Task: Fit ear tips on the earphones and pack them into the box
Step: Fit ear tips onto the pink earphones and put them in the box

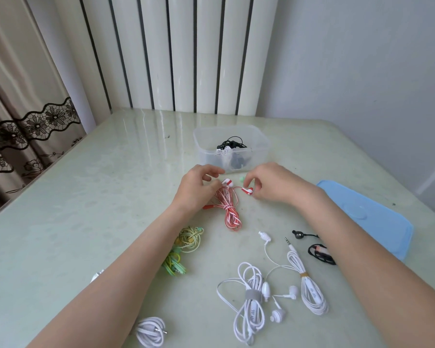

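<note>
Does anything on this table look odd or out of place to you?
Only small things. A loose green ear tip lies on the table between the hands, fitted to nothing. The blue lid sits apart from the clear box. Nothing looks spilled or broken.

Both arms come in bare from the bottom corners — no sleeves, no watch. Left hand and right hand — bare too, no rings or gloves.

Red-and-white striped cord, white cables, green-yellow bundle, pale blue lid, clear box, black lace curtain trim.
</note>
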A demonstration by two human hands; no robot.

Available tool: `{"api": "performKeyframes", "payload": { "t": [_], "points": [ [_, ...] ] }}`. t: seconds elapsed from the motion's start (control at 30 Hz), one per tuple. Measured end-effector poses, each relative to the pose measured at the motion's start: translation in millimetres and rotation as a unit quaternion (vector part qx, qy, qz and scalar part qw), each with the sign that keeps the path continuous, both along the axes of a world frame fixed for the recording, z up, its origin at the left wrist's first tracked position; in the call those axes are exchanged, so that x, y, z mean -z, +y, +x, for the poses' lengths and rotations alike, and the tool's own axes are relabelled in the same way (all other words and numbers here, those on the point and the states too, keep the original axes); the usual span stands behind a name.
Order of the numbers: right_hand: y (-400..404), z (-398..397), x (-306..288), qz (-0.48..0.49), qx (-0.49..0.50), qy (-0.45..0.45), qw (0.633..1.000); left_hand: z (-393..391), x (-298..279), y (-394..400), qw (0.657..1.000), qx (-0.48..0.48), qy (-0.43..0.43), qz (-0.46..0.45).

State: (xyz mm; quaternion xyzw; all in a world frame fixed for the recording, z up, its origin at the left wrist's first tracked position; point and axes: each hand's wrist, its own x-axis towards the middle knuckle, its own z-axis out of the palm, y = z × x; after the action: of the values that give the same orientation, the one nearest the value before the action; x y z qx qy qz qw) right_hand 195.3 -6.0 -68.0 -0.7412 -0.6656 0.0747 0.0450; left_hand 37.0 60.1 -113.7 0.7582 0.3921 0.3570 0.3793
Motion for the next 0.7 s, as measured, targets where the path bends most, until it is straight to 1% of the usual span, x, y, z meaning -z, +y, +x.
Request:
{"api": "performKeyframes", "payload": {
  "t": [0.07,0.13,0.2,0.27,0.3,0.37,0.43,0.53,0.6,0.7],
  "points": [
    [-5,-2,9,0.023,0.007,-0.009,1.0,1,-1,-4,0.999,0.01,-0.015,0.046],
    [-8,-4,10,0.05,0.006,0.004,0.999,4,-5,-11,0.993,0.061,-0.012,0.103],
    [-9,-7,5,0.089,-0.013,0.042,0.995,6,-8,-17,0.984,0.122,0.006,0.127],
    [-10,-13,-2,0.116,-0.032,0.084,0.989,6,-9,-16,0.982,0.15,0.011,0.114],
    [-9,-14,-3,0.117,-0.034,0.112,0.986,5,-10,-14,0.985,0.147,0.006,0.093],
    [-11,-14,-1,0.115,-0.015,0.197,0.974,3,-10,-12,0.99,0.135,-0.021,0.034],
    [-14,-10,4,0.117,0.014,0.305,0.945,3,-8,-14,0.989,0.134,-0.06,-0.028],
    [-16,-10,11,0.125,0.035,0.466,0.876,3,-9,-16,0.985,0.123,-0.094,-0.074],
    [-13,-16,13,0.139,0.041,0.528,0.837,1,-13,-13,0.983,0.116,-0.11,-0.088],
    [-9,-21,18,0.163,0.032,0.561,0.811,-2,-16,-13,0.977,0.123,-0.131,-0.117]
  ]
}}
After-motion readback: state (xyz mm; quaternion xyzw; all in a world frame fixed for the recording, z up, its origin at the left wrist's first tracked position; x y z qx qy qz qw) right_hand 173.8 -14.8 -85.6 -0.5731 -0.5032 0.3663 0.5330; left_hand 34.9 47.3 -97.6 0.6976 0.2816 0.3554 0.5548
